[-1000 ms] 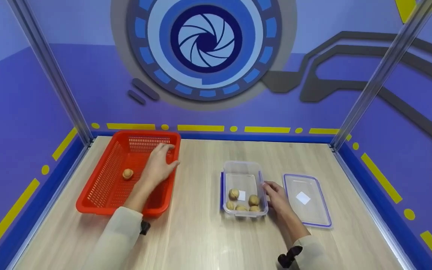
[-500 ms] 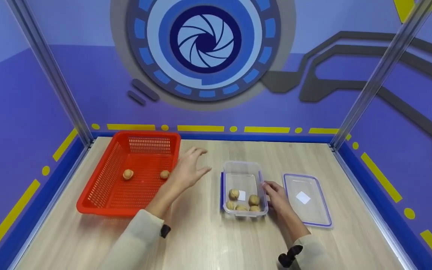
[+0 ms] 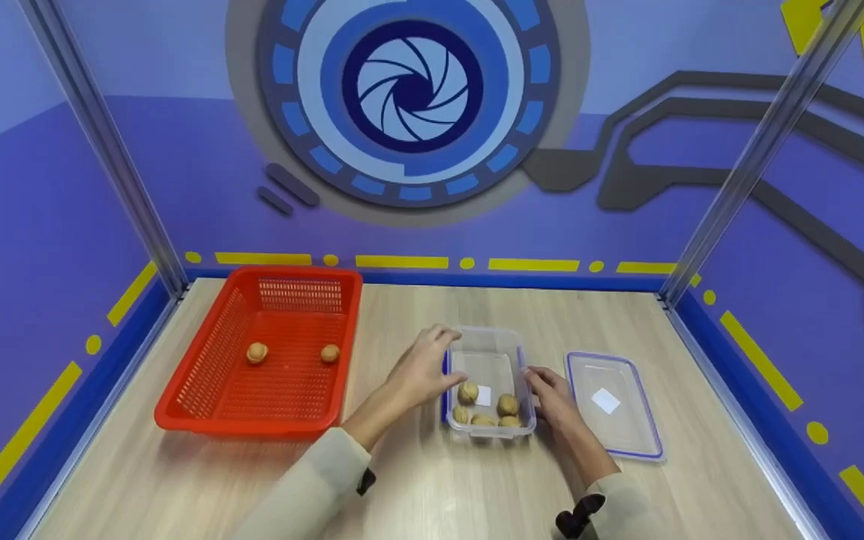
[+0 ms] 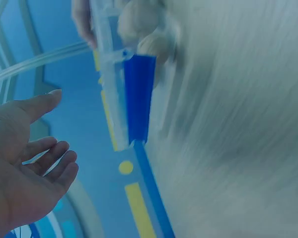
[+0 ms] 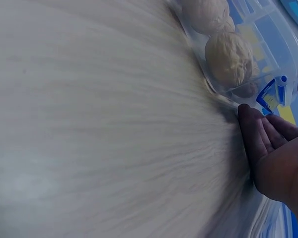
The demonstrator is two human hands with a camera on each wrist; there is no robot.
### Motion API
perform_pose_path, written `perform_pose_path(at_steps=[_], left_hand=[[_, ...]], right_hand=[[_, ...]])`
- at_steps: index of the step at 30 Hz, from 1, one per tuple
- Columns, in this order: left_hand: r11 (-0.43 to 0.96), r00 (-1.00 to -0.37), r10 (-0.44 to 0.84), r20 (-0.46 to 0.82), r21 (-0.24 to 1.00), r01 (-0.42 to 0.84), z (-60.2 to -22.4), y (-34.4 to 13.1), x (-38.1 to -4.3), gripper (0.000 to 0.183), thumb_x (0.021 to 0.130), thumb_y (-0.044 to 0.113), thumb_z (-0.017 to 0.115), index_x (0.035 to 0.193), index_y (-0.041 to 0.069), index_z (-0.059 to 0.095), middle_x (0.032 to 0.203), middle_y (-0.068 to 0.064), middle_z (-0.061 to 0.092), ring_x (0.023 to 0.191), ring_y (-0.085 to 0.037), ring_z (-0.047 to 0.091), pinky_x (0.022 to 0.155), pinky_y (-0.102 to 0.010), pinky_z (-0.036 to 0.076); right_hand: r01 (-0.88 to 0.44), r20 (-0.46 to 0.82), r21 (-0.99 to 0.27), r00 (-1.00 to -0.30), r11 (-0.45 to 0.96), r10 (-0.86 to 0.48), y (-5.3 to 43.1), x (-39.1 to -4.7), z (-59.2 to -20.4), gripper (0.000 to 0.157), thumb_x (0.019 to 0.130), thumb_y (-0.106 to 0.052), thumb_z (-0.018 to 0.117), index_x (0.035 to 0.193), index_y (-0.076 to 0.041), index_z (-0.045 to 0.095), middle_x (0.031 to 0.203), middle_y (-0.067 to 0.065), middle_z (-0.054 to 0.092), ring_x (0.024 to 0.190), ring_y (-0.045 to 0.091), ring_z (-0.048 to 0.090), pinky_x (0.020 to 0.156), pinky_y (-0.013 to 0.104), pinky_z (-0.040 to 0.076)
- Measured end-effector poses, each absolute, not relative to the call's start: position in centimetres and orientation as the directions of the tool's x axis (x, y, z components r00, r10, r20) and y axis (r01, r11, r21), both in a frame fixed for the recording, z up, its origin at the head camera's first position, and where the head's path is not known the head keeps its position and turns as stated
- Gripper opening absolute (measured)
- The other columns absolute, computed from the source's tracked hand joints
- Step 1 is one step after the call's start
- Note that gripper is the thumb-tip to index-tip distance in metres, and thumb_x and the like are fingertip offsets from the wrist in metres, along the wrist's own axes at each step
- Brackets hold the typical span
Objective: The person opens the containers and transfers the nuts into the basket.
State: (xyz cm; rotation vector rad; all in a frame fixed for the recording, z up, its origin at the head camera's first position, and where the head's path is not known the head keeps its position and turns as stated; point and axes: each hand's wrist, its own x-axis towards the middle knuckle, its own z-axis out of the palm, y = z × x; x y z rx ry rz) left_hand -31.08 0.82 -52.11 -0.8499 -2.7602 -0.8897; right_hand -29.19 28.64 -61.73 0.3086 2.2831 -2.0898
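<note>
so, the clear box (image 3: 488, 341) sits right of centre on the surface (image 3: 432, 487), top open, with walnuts (image 3: 507, 405) bunched in its near half, five that i can count. from the head cam the left grip (image 3: 423, 367) looks like it's right on the left rim, thumb and fingers spread with nothing between them. left wrist cam kinda corrects that: background shows between thumb and box, so i'd say they're apart. right grip (image 3: 556, 401) is up against the box's right wall, probably to keep it from sliding. its fingers look barely bent in the right wrist view, but the thumb's mostly cut off, so can't tell if it's pinching or just resting there. that view also gives you a blue latch (image 5: 273, 94) that's covered from above. the blue flap (image 4: 139, 99) on the left side is only a thin strip from the head, way clearer from the left wrist. lid (image 3: 619, 424) lies flat on the right, i guess just out of the way. over left, the red basket (image 3: 252, 426) holds two more walnuts (image 3: 256, 352), well apart.
</note>
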Motion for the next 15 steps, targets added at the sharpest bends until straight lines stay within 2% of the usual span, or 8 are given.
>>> perform_pose_path(at_steps=[6, 9, 15], left_hand=[[0.687, -0.807, 0.549, 0.217, 0.433, 0.583, -53.5, 2.4, -31.3, 0.062, 0.093, 0.033, 0.084, 0.145, 0.008, 0.06, 0.14, -0.004, 0.058, 0.132, -0.021, 0.055, 0.108, -0.035, 0.051], [0.663, -0.772, 0.599, 0.21, 0.411, 0.626, -54.1, 2.9, -32.0, 0.061, 0.094, 0.035, 0.083, 0.145, 0.011, 0.06, 0.141, -0.002, 0.058, 0.132, -0.019, 0.055, 0.108, -0.033, 0.05], [0.598, -0.72, 0.658, 0.219, 0.43, 0.677, -55.6, 3.5, -33.1, 0.06, 0.092, 0.029, 0.086, 0.144, 0.013, 0.062, 0.141, -0.001, 0.059, 0.132, -0.019, 0.057, 0.109, -0.034, 0.051]], right_hand=[[0.169, -0.158, -0.981, -0.98, 0.09, 0.122, 28.9, -29.0, -61.7, 0.047, 0.109, -0.033, 0.059, 0.142, 0.001, 0.06, 0.146, 0.021, 0.057, 0.134, 0.038, 0.054, 0.104, 0.051, 0.053], [0.172, -0.16, -0.981, -0.979, 0.093, 0.126, 28.8, -29.1, -61.6, 0.047, 0.109, -0.035, 0.06, 0.141, 0.0, 0.061, 0.146, 0.021, 0.057, 0.134, 0.037, 0.054, 0.104, 0.05, 0.052], [0.178, -0.169, -0.981, -0.979, 0.08, 0.114, 28.7, -29.1, -61.7, 0.05, 0.109, -0.035, 0.06, 0.142, 0.002, 0.058, 0.148, 0.023, 0.055, 0.135, 0.039, 0.053, 0.104, 0.05, 0.052]])
